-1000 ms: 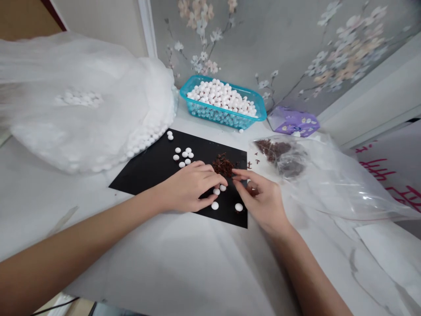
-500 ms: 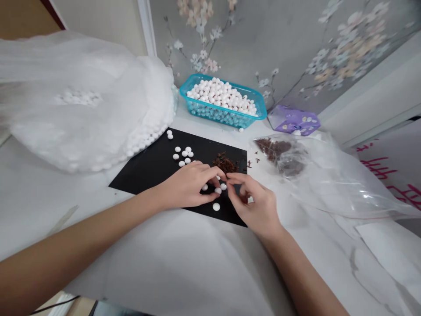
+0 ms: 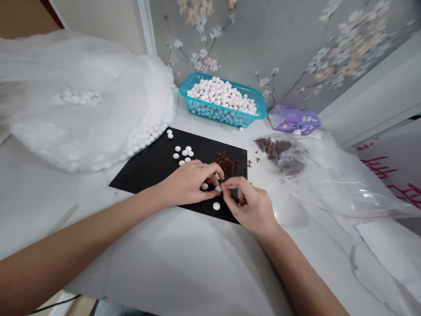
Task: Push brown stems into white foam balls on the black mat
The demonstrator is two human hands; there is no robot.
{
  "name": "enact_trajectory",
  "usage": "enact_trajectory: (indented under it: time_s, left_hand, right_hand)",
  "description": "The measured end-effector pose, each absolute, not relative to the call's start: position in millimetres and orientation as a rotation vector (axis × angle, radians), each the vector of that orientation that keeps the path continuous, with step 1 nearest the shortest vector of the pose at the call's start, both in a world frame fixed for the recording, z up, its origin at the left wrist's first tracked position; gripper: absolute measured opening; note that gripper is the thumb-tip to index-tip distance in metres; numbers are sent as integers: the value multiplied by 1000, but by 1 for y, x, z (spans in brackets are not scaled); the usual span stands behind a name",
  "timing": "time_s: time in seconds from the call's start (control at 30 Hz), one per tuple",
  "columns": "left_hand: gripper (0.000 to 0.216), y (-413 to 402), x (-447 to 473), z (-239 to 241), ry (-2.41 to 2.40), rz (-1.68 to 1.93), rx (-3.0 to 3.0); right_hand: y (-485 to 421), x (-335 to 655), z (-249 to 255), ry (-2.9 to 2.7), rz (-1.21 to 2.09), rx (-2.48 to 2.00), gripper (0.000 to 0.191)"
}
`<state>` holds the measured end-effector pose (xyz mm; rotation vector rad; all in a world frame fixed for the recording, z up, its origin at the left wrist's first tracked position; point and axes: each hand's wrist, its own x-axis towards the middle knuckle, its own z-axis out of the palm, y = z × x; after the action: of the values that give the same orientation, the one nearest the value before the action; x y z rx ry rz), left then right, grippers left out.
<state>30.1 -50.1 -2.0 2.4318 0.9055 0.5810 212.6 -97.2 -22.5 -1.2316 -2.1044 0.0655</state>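
Observation:
A black mat [image 3: 154,169] lies on the white table with small white round pieces [image 3: 184,153] scattered on it and a little heap of dark brown bits [image 3: 226,163]. My left hand [image 3: 189,184] rests on the mat with curled fingers, thumb and forefinger pinching toward a white piece [image 3: 218,188]. My right hand [image 3: 250,206] meets it from the right, its thumb and forefinger pinched at that same piece. Two more white pieces lie just beside the fingers, one [image 3: 204,186] under the left hand and one [image 3: 216,206] nearer me.
A turquoise basket [image 3: 223,116] full of white pieces stands at the back. A large white bag [image 3: 75,101] holding more pieces fills the left. A clear plastic bag [image 3: 315,175] with brown bits lies right, a purple box [image 3: 292,120] behind it.
My right hand has slid left and nearer, from beside the brown heap to the left hand's fingertips. The white piece that lay by the right hand is no longer visible. The left hand has barely shifted.

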Motion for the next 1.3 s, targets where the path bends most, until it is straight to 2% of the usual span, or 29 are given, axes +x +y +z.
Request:
enact_trajectory:
  time_s: [0.27, 0.67, 1.13, 1.3]
  left_hand:
    - [22, -50, 30, -5, 931, 587, 2419]
    - [21, -48, 31, -5, 950, 568, 2362]
    - [20, -48, 30, -6, 955, 611, 2419]
    - [20, -48, 30, -6, 957, 614, 2462]
  right_hand:
    - [-98, 212, -21, -2188, -58, -1155, 13]
    - [-99, 213, -19, -2181, 63, -1222, 13]
    - [-104, 216, -7, -2235, 457, -1172, 15]
    - [-104, 216, -6, -2234, 499, -1149, 15]
